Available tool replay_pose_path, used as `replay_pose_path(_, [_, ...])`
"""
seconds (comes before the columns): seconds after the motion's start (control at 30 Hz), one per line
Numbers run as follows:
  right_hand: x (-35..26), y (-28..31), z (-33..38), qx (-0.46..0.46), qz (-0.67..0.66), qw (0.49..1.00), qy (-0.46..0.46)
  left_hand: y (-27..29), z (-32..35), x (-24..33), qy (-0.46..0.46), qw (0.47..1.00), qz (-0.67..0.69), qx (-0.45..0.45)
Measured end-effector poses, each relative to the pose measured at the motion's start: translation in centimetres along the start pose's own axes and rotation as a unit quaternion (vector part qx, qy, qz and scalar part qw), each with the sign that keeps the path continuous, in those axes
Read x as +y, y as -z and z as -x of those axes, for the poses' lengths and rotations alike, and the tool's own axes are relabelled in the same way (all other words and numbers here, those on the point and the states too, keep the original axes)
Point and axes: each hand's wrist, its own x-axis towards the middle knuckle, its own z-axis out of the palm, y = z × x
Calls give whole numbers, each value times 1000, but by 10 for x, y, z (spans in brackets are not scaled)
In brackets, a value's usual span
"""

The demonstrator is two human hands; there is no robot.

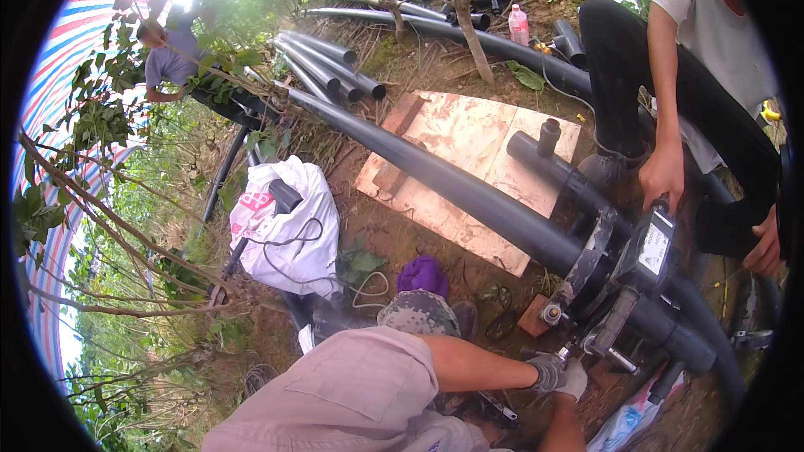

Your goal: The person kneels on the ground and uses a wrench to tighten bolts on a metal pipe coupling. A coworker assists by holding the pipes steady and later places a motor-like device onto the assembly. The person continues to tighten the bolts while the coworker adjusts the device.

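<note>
My left hand (548,373), in a grey-and-white glove, is closed around a metal wrench (564,353) at the lower side of the pipe clamp (593,255). Pressed close beside it, my white-gloved right hand (573,380) has curled fingers; what lies in them is hidden. The metal clamp grips a long black pipe (435,176) and a black branched pipe fitting (559,169). Opposite me, a co-worker's bare hand (662,177) holds the top handle of a dark box-shaped tool (650,251) set at the clamp.
A wooden board (469,222) lies under the long pipe. Another wrench (498,406) is on the soil near my arms. A white sack (293,230) with a cable stands left. Loose pipes (322,67) and a pink bottle (518,25) lie farther off. Another person (172,63) crouches among branches.
</note>
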Motion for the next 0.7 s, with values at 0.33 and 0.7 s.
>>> replay_pose_path(0.33, [-3,1,-2,-39,19,999,-27,135,63,141,178,981,28,-76])
replay_pose_path(0.7, [-9,8,-2,-16,14,999,-38,130,59,139,160,983,-33,-78])
